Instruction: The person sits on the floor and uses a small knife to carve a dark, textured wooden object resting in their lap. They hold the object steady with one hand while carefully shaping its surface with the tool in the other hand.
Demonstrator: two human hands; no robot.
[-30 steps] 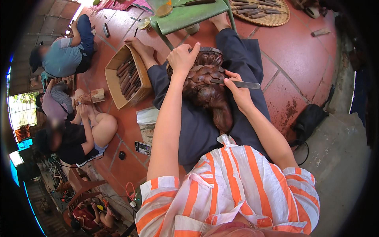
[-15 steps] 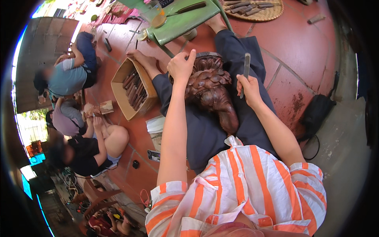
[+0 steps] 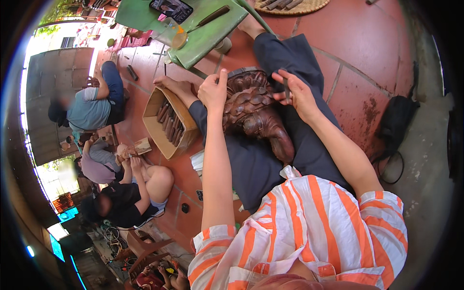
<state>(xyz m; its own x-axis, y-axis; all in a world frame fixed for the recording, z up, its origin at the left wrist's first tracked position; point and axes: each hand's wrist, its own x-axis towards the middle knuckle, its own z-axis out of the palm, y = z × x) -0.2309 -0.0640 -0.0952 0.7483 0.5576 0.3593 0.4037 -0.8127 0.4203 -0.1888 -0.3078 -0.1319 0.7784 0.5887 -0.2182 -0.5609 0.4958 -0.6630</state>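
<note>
A dark reddish-brown wood carving [image 3: 261,113] with layered, petal-like relief lies across my lap, its narrow curved end toward me. My left hand [image 3: 212,91] is closed at its upper left side, thumb pointing up. What the curled fingers hold, if anything, is hidden. To the right of the carving, my right hand [image 3: 298,94] holds a slim flat metal tool [image 3: 287,90] between thumb and fingers, some fingers stretched out. The tool appears nearly edge-on, slightly blurred, and I cannot tell whether it touches the wood.
A cardboard box [image 3: 151,120] of wooden-handled tools stands left of my leg. Ahead is a green stool [image 3: 220,41] bearing a phone [image 3: 172,8], a glass [image 3: 179,38] and a wooden-handled tool [image 3: 212,17]. A woven tray [image 3: 309,7] of tools lies beyond. Several people sit at left.
My right hand has moved left and slightly upward, closer to the carving, and its tool has turned nearly edge-on. The whole view has shifted; my left hand stays closed beside the carving.
</note>
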